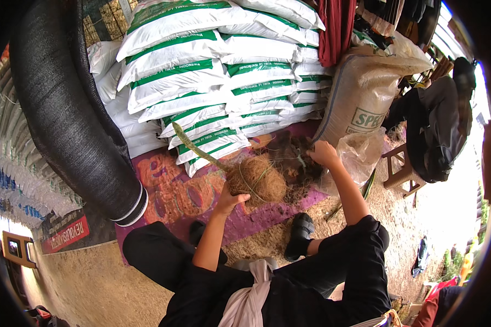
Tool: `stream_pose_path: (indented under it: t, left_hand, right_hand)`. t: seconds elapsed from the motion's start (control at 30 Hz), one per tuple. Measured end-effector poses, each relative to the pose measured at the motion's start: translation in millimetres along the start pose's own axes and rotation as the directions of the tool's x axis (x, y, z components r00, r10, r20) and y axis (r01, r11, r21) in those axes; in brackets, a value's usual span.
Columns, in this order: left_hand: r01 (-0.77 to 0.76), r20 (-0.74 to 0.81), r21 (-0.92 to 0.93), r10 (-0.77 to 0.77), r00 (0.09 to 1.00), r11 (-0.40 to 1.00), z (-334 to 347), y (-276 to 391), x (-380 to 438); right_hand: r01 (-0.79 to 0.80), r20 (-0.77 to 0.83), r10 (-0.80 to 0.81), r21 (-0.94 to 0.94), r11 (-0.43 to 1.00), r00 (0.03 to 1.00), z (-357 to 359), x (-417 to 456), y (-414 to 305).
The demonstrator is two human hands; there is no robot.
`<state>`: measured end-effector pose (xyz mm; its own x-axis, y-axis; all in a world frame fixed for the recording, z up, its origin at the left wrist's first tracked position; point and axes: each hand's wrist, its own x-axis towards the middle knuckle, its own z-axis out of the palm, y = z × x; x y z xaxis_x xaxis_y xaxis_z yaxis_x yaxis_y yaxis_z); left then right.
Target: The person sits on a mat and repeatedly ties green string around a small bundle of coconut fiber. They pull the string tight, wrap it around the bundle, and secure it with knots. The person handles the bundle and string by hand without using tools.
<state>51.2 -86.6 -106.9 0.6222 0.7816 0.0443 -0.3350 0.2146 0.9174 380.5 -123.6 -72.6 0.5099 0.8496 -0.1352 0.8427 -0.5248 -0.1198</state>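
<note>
A round ball of brown coconut-like fibre (258, 180), bound with thin green string, sits on a purple and orange printed sheet (163, 192). From its left side a long green plant leaf or stem (196, 150) sticks out. My left hand (228, 200) grips the ball's lower left edge, thumb on the fibre. To the right, my right hand (324, 154) has its fingers closed on a thin green string that runs across from the ball. Below that string lies a heap of dark fibre and soil (290, 157).
White and green sacks (180, 77) are stacked ahead. A large woven sack (358, 90) and a clear plastic bag (358, 153) stand at right, beside a stool (403, 169) with dark cloth. A black mesh roll (69, 110) leans left. A person's red sleeve (429, 312) shows lower right.
</note>
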Motion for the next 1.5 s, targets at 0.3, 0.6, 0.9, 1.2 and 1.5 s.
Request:
stream_pose_path:
  t: [0.3,0.6,0.9,1.2,1.5]
  left_hand:
    - [-0.014,0.056,-0.011,0.014,0.998,1.000,0,-1,4]
    - [0.057,0.054,0.018,-0.058,0.997,0.998,4,4,3]
    - [0.061,0.052,0.001,-0.061,0.997,0.998,3,2,1]
    - [0.050,0.041,-0.031,-0.048,0.998,0.998,3,-4,1]
    - [0.141,-0.051,-0.258,-0.159,0.986,0.956,1,-21,3]
  right_hand:
    - [0.279,-0.031,-0.646,0.917,0.285,0.763,-17,-30,-53]
    - [0.365,-0.100,-0.681,0.895,0.257,0.726,-26,-50,-78]
    - [0.220,-0.085,-0.611,0.964,0.150,0.787,-32,-49,-74]
    - [0.393,-0.178,-0.585,0.881,0.264,0.791,-10,-50,-80]
    - [0.022,-0.024,-0.329,1.000,-0.010,0.944,64,-72,-99]
